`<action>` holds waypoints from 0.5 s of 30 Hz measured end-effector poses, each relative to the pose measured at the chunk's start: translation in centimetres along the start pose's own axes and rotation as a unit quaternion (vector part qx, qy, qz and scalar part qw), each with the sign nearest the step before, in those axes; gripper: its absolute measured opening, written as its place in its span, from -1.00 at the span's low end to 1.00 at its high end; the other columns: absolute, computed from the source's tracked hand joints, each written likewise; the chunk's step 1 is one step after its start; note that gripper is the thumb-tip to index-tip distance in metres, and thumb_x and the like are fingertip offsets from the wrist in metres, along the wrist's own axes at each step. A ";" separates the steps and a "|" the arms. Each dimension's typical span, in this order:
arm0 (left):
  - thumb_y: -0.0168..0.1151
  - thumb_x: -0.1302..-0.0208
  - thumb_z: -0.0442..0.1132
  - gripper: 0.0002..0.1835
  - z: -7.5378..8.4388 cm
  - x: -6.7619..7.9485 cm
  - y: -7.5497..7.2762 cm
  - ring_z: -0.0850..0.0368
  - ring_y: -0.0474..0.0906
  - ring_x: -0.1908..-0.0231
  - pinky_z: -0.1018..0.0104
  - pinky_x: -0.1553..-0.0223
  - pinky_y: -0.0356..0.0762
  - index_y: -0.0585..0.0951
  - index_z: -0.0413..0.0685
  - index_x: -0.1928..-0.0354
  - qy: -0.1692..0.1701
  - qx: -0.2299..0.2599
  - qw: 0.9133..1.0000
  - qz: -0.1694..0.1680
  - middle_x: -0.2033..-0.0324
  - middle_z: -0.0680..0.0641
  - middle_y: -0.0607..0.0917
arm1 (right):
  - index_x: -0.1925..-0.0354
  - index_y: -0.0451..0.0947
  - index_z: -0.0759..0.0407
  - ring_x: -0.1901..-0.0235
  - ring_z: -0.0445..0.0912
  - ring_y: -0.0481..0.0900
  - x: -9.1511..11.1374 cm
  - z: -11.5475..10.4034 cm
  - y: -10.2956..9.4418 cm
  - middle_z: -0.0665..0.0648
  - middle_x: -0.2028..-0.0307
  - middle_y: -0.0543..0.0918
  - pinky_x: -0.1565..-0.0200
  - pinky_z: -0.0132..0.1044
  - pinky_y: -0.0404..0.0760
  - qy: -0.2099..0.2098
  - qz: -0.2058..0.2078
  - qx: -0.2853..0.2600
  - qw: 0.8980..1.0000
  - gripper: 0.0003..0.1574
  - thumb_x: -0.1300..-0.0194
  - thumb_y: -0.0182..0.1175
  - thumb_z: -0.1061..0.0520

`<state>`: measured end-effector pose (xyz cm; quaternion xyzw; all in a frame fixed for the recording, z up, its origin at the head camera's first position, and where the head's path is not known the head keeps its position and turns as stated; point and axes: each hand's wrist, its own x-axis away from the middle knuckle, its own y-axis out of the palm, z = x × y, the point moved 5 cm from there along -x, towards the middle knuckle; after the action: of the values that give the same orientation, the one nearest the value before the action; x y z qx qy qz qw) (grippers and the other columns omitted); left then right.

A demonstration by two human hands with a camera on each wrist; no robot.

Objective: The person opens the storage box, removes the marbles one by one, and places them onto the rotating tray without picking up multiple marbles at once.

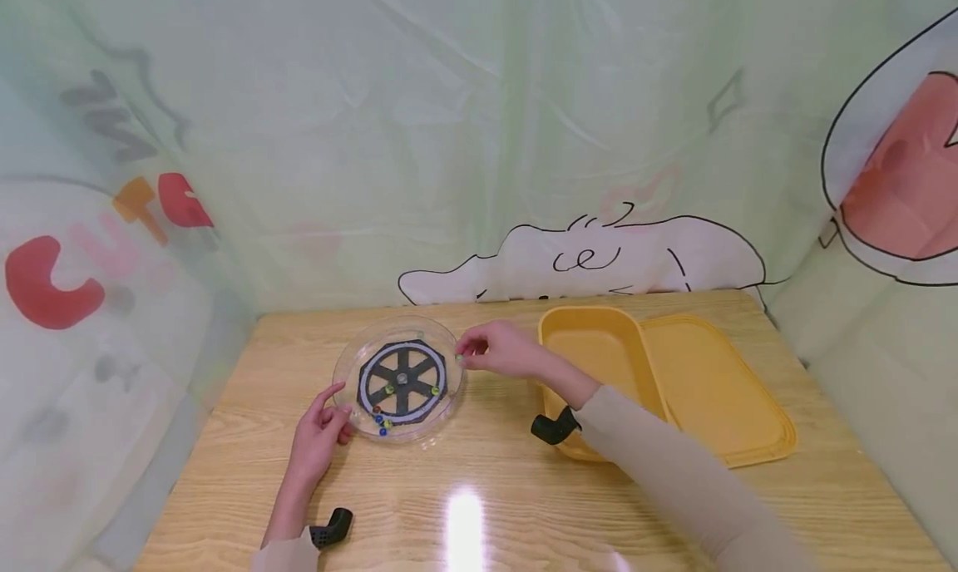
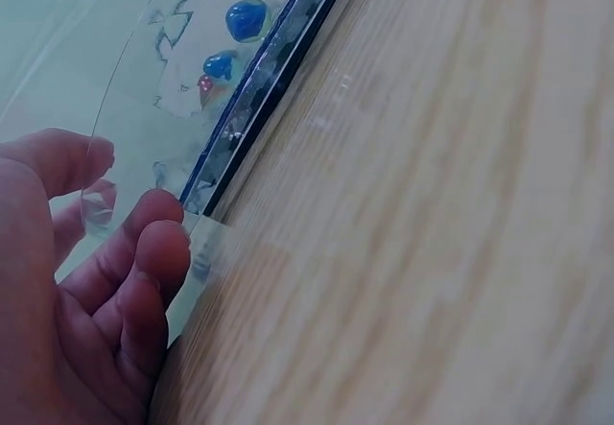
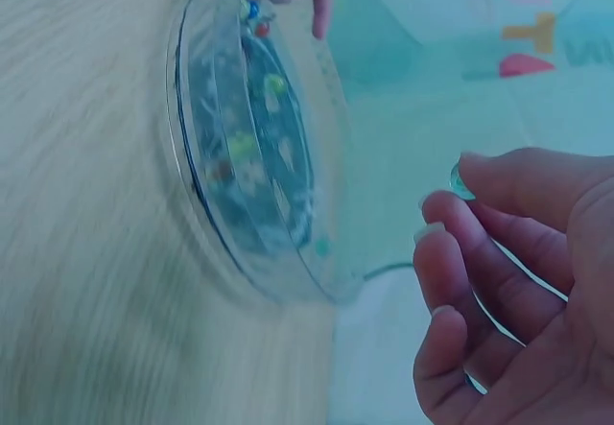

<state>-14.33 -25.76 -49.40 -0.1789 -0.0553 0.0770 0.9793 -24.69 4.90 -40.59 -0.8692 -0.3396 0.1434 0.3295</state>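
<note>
A clear round dish stands on the table, with a dark spoked wheel shape showing in its middle. Several glass marbles lie inside, among them a blue marble, a red marble and a yellow-green marble. At the dish's near left side, my left hand grips the wall between thumb and fingers. Over the right rim, my right hand pinches a small green marble between thumb and forefinger. The other right fingers are loosely bent.
Right of the dish sits a yellow box, and its flat yellow lid lies beside it, partly against its edge. My right forearm crosses over the box. A printed curtain hangs behind the wooden table.
</note>
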 end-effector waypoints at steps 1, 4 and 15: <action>0.11 -0.49 -0.29 -0.52 -0.5 -0.2 0.0 0.07 0.51 0.54 0.34 0.42 0.52 0.38 -0.11 -0.40 -0.001 0.002 1.000 0.000 0.49 -0.18 0.60 | 0.15 0.68 0.16 0.32 -0.15 0.52 -0.3 -0.1 0.4 -0.08 0.37 0.64 0.23 -0.32 0.54 0.003 -0.002 -0.003 1.000 -0.84 -0.32 0.33 0.14; 0.14 -0.48 -0.25 -0.52 -1.7 -0.7 -0.1 0.11 0.50 0.55 0.35 0.43 0.50 0.39 -0.03 -0.40 -0.001 0.008 1.000 0.005 0.49 -0.15 0.60 | 0.15 0.68 0.19 0.34 -0.16 0.52 -1.2 -0.6 1.4 -0.06 0.37 0.64 0.26 -0.34 0.55 -0.003 -0.010 -0.017 1.000 -0.85 -0.32 0.33 0.16; 0.16 -0.47 -0.24 -0.54 -2.5 -1.0 0.0 0.13 0.49 0.57 0.35 0.45 0.50 0.42 -0.01 -0.37 0.019 0.016 1.000 0.009 0.51 -0.14 0.59 | 0.13 0.66 0.27 0.33 -0.16 0.55 -3.1 -1.4 3.7 -0.04 0.36 0.65 0.25 -0.34 0.54 0.017 0.002 -0.045 0.999 -0.81 -0.30 0.34 0.21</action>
<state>-14.99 -26.76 -51.85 -0.1651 -0.0343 0.0833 0.9822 -24.47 0.02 -41.96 -0.8862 -0.3382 0.1143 0.2952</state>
